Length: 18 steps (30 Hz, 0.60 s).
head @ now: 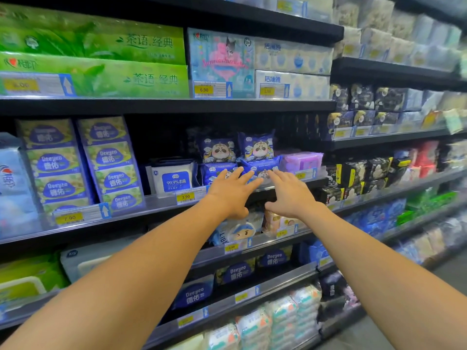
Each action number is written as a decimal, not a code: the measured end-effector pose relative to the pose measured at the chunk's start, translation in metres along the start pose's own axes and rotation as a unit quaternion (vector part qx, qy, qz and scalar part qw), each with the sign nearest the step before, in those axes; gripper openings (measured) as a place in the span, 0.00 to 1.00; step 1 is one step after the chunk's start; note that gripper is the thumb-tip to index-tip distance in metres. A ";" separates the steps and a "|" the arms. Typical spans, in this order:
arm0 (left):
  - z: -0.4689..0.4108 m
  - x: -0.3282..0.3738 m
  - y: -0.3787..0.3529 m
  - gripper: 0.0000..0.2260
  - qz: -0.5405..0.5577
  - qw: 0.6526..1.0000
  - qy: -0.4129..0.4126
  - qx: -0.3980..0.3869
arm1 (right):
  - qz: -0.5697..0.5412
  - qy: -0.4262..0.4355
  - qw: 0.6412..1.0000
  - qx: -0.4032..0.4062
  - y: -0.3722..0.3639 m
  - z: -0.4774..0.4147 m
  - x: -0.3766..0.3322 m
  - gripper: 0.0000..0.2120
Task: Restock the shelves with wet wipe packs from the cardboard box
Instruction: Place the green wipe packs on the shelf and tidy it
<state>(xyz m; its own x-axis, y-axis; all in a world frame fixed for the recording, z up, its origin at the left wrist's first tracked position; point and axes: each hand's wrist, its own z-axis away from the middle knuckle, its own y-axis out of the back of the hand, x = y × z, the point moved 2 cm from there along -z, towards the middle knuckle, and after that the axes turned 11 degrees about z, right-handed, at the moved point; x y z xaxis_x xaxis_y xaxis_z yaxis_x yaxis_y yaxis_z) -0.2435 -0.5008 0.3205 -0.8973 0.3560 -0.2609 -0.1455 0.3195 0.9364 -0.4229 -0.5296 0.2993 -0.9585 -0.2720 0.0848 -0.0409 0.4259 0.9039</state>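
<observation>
Left hand [231,190]: it is held flat with its fingers straight and spread. Nothing is held. The fingertips are laid on the bottom row of the blue panda packs [218,150].
Right hand [290,193]: it is held the same way, just beside the left hand. Its fingers are spread and nothing is pinched.
Wet wipe packs: the blue panda packs are stacked two high on the middle shelf [161,199], between a white pack [174,181] and a purple pack [300,160].
Cardboard box: it is not seen here.
Tipping: the top packs are stood on soft packs, so they could be toppled if the bottom row is pushed too hard.
Falling: a pack could be slid over the low front edge if it is dragged forward.
Bumping: the purple pack could be knocked crooked by the right hand.
Price tag [185,197]: it could be nudged loose by a wrist.
</observation>
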 end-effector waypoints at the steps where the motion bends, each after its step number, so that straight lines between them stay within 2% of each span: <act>1: -0.003 0.001 -0.002 0.43 -0.004 1.000 0.001 -0.002 | 0.002 0.001 1.000 -0.001 -0.003 -0.002 0.001 0.46; 18: -0.019 0.002 -0.017 0.41 0.010 1.000 0.017 0.009 | -0.022 -0.010 0.999 0.036 -0.025 -0.018 0.004 0.45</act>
<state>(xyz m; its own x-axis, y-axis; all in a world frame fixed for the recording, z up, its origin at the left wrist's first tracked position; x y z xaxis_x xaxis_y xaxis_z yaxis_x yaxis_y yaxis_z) -0.2509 -0.5218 0.3088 -0.9138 0.3326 -0.2329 -0.1196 0.3277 0.9372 -0.4209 -0.5565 0.2847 -0.9606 -0.2756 0.0366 -0.1030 0.4752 0.8738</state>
